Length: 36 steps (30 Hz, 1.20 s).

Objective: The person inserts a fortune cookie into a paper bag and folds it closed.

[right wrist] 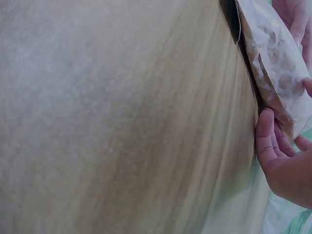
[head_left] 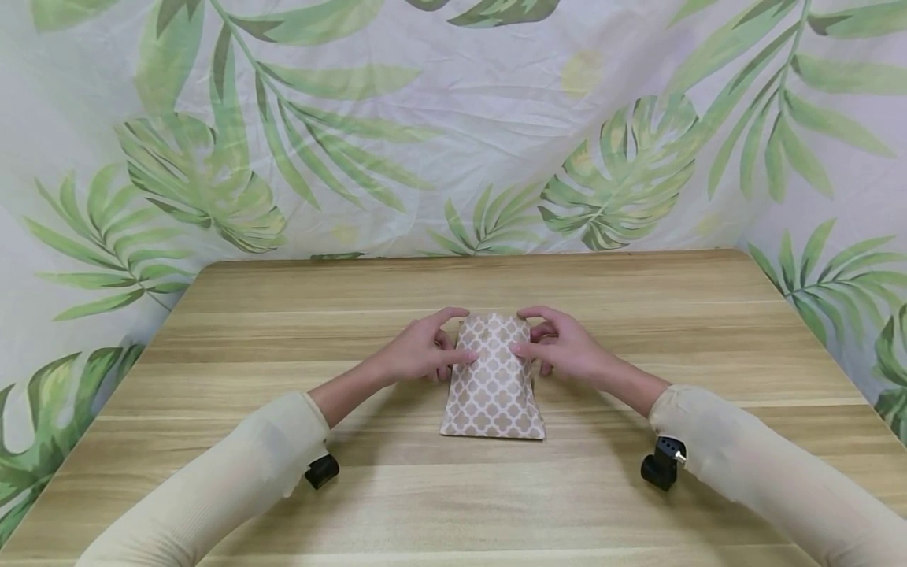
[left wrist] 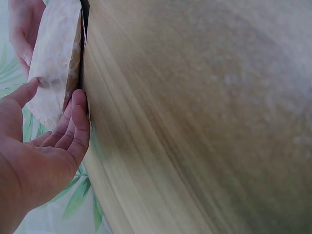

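Note:
A beige paper bag (head_left: 494, 386) with a white lattice pattern lies on the table, its wide end nearer me and its narrower end away. It bulges somewhat in the middle. My left hand (head_left: 423, 346) grips its left side, the thumb on top and the fingers along the edge. On the opposite side my right hand (head_left: 563, 344) grips it likewise, its thumb on the upper face. In the left wrist view the fingertips (left wrist: 79, 100) reach the bag's lower edge beside the tabletop. What the bag contains is hidden.
The wood-grain table (head_left: 283, 331) stretches out on all sides of the bag. A leaf-printed cloth (head_left: 425, 134) hangs behind its far edge. Small black devices (head_left: 322, 471) are strapped at both wrists, under cream sleeves (head_left: 241, 457).

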### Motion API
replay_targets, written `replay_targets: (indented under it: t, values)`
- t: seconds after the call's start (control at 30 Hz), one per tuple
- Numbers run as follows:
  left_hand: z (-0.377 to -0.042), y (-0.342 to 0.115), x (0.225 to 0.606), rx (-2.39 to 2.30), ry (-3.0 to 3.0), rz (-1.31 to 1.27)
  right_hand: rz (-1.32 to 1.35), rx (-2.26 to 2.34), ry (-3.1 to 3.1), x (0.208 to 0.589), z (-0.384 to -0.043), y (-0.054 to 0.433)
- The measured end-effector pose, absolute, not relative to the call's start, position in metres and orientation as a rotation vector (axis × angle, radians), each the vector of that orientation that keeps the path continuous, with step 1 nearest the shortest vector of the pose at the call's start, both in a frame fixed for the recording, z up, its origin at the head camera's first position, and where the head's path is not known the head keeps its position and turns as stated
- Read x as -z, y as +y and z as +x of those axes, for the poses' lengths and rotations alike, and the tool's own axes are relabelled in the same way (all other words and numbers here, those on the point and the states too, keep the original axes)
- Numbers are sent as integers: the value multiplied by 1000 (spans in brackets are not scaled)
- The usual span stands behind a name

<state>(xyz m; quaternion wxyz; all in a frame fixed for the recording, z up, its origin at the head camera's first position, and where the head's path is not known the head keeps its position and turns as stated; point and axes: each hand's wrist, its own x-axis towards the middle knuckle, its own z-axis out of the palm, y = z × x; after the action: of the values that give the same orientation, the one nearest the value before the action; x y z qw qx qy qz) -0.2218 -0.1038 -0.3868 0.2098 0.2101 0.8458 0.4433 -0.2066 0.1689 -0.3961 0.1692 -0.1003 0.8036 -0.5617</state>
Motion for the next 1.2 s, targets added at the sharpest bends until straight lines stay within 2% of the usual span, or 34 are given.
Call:
replay_targets:
  t: [0.73, 1.2]
  values:
    - [-219, -106, 387, -1295, 2390, 710, -310, 1645, 2301, 394, -205, 169]
    - [-213, -106, 380, -1306, 2582, 904, -475, 1684, 2457, 380, -198, 169]
